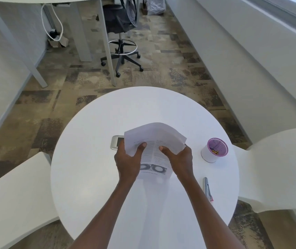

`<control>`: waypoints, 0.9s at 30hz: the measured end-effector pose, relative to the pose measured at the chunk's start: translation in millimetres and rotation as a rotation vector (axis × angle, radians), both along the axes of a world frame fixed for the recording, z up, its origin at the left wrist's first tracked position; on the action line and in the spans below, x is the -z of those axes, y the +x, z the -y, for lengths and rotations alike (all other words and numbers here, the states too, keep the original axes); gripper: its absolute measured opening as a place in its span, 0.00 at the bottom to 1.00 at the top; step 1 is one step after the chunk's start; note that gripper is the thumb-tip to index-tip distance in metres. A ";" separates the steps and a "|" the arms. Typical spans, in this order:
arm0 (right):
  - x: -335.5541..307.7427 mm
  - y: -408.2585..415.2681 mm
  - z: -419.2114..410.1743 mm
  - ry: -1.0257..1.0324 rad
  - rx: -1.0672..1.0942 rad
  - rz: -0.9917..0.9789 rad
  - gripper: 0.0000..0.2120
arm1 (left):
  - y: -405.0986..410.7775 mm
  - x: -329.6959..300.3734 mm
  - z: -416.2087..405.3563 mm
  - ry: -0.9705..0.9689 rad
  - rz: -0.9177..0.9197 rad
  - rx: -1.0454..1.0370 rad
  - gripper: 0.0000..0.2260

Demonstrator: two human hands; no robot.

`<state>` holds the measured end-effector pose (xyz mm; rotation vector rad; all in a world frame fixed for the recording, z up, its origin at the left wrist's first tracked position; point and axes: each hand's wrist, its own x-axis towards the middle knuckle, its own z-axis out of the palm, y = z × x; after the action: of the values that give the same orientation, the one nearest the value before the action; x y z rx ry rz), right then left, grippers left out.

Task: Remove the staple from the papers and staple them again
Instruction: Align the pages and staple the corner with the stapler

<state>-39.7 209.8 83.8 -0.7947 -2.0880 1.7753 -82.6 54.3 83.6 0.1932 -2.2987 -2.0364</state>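
Both bare forearms reach in from the near edge over the round bench (pixel 93 159), its top smooth, white and faintly glossy. White moulded chairs (pixel 278 168) with curved shells flank it on either side. Over the bench's middle hang the papers (pixel 154 141), thin printed sheets bowed upward into an arch, text columns and two dark ring graphics on the lower page. Left hand (pixel 128 161) grips their left edge, thumb on top; right hand (pixel 178 159) grips the right side likewise. A white cylindrical cup (pixel 213 150) with purple lining stands to the right, small gold bits inside. Flat grey stapler (pixel 115 142) peeks from behind the papers. Slim metal staple remover (pixel 207 189) lies near the right edge.
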 end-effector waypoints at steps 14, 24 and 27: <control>-22.5 -3.9 -4.0 -0.025 0.016 -0.074 0.09 | -2.2 -16.3 0.7 0.048 -0.022 -0.037 0.16; -8.4 3.9 -7.1 -0.004 -0.076 -0.068 0.12 | 1.9 -9.7 10.3 -0.039 0.044 -0.004 0.21; -10.0 2.7 -6.9 -0.018 -0.051 -0.060 0.10 | 2.2 -11.8 10.3 -0.046 0.025 -0.004 0.17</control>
<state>-37.0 216.7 93.8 -0.6896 -2.0740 1.8237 -80.5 44.1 95.5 0.2214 -2.3551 -1.9889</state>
